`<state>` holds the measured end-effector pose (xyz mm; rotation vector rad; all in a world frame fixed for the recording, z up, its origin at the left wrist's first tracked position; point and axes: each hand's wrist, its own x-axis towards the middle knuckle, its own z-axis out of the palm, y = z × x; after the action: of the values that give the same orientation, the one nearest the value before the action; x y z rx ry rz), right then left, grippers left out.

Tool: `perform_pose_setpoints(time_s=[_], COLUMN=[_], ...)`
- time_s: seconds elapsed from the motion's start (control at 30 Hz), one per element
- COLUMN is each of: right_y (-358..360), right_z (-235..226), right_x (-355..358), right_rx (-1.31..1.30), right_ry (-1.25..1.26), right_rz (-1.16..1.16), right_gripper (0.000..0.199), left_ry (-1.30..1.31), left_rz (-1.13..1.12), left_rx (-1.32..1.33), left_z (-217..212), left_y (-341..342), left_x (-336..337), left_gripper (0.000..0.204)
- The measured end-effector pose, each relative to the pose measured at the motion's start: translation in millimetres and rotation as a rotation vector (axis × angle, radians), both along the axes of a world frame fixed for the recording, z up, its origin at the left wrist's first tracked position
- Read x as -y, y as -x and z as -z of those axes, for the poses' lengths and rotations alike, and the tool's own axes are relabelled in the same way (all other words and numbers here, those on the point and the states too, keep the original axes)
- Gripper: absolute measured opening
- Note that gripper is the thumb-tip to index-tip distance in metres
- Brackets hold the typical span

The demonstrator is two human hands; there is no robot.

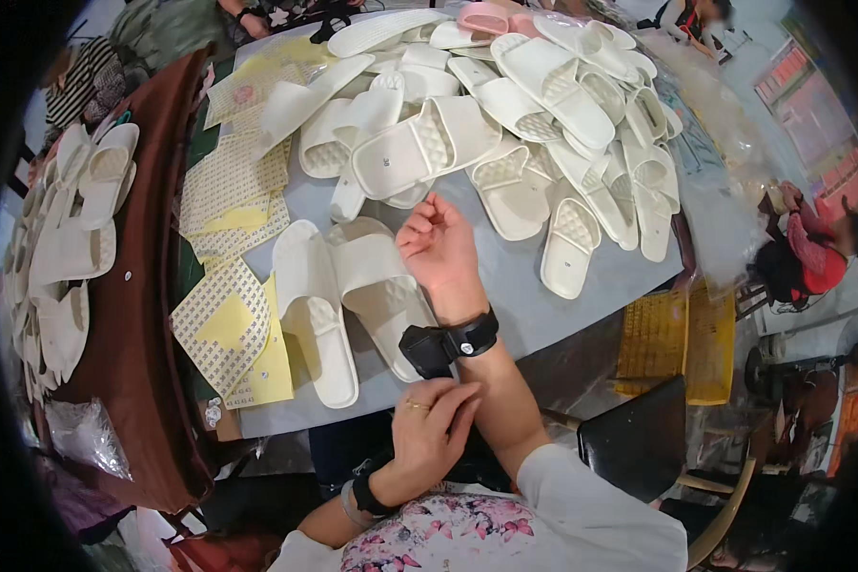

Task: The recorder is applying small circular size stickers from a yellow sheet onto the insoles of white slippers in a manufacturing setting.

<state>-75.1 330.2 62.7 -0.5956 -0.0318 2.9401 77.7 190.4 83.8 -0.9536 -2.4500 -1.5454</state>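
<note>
My left hand (431, 424), with a ring on one finger, is held close to my right forearm. Its thumb and fingers are drawn together in a pinch; whatever they hold, if anything, is too small to make out. Palm up, my right hand (439, 246) reaches over the table with loosely curled fingers and nothing in it. A black strapped device (448, 345) is around my right wrist. Beside that hand lies a pair of white slide slippers (326, 315). Just beyond my right fingertips, another white slipper (405, 153) rests against the heap.
A large heap of white slippers (553, 91) covers the far table, with a pink slipper (483, 17) at the back. Sheets of small printed stickers (229, 324) lie at left. More slippers (76, 238) sit on a brown-covered surface. Yellow crates (653, 343) and a black chair (634, 434) stand right.
</note>
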Motion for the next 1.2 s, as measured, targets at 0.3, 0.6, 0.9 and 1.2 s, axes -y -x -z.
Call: perform_pose_setpoints(time_s=[0.3, 0.6, 0.9, 1.2], right_y=[-6.7, -10.5, -2.1, -6.2], right_z=[0.6, -26.1, -44.0, -70.2], right_x=[27.2, 33.7, 26.6, 28.7], right_rx=[0.038, 0.015, 0.056, -0.033], right_ry=[-0.361, -0.384, -0.427, -0.722], right_rz=[0.181, 0.330, 0.355, 0.668], right_gripper=[0.009, 0.009, 0.016, 0.012], left_ry=[0.188, 0.109, 0.177, 0.037], left_rz=[-0.005, 0.281, 0.068, 0.125], left_rx=[-0.058, -0.078, -0.181, -0.217], left_z=[-15.1, -3.7, -4.7, -7.8], left_y=[41.2, 58.1, 38.3, 36.0], left_x=[10.6, 22.4, 19.4, 23.4], left_gripper=[0.044, 0.036, 0.050, 0.036])
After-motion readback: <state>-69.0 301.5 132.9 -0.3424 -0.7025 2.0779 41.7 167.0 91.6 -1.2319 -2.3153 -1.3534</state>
